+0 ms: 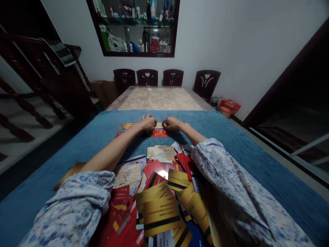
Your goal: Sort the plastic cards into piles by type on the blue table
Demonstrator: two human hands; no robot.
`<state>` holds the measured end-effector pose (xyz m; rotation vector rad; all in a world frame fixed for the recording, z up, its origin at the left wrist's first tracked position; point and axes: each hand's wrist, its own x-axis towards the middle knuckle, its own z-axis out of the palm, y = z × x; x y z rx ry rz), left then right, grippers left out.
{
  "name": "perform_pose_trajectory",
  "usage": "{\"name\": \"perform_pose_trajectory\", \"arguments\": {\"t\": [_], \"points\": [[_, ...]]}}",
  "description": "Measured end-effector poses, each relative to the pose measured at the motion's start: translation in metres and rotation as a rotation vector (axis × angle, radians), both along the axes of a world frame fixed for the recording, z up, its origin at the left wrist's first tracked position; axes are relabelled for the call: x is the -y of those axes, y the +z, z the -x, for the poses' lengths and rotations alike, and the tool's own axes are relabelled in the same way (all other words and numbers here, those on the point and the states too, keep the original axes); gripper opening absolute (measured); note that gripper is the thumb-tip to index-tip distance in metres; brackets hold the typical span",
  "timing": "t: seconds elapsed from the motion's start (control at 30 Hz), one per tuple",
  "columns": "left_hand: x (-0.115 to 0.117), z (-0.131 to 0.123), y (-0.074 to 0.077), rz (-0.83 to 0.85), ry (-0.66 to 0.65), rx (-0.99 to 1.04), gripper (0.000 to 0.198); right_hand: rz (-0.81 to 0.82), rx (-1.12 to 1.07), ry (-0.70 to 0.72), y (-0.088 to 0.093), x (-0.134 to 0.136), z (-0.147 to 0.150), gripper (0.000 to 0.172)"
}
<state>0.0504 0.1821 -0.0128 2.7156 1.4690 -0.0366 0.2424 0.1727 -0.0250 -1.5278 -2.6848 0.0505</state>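
At the far part of the blue cloth my left hand [148, 122] and my right hand [171, 123] are close together, fingers curled in. Between their fingertips is a cream-coloured card [159, 125], its two ends at my fingers. A red card [160, 133] lies flat just in front of it. Left of my left hand is a gold-toned card [126, 126], with the edge of a red card [118, 134] showing nearer. My left forearm and hand hide part of this row. Under my arms spreads a heap of red, white and gold cards [161, 212].
The blue cloth [231, 154] covers the near part of the table; the patterned tabletop [164, 97] shows beyond. Several dark chairs [147, 77] stand past it. A gold card [69, 175] lies left of the heap, under my left forearm. A cardboard box [104, 92] sits beyond the table's left side.
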Motion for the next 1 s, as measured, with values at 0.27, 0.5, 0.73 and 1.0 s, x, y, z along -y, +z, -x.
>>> {"name": "perform_pose_trajectory", "arguments": {"t": [0.27, 0.5, 0.73, 1.0], "points": [[-0.001, 0.000, -0.002, -0.023, -0.011, -0.029, 0.027, 0.006, 0.012, 0.023, -0.002, -0.002, -0.002, 0.035], [0.001, -0.001, -0.002, -0.011, -0.006, -0.015, 0.030, -0.015, -0.002, 0.009, 0.003, 0.003, -0.002, 0.034], [0.012, -0.003, 0.006, -0.066, 0.022, -0.008, 0.039, -0.047, -0.051, -0.004, 0.014, 0.015, -0.014, 0.041], [0.048, -0.022, 0.014, -0.112, -0.087, 0.098, 0.044, -0.019, -0.111, 0.001, 0.021, 0.049, -0.041, 0.041]]}}
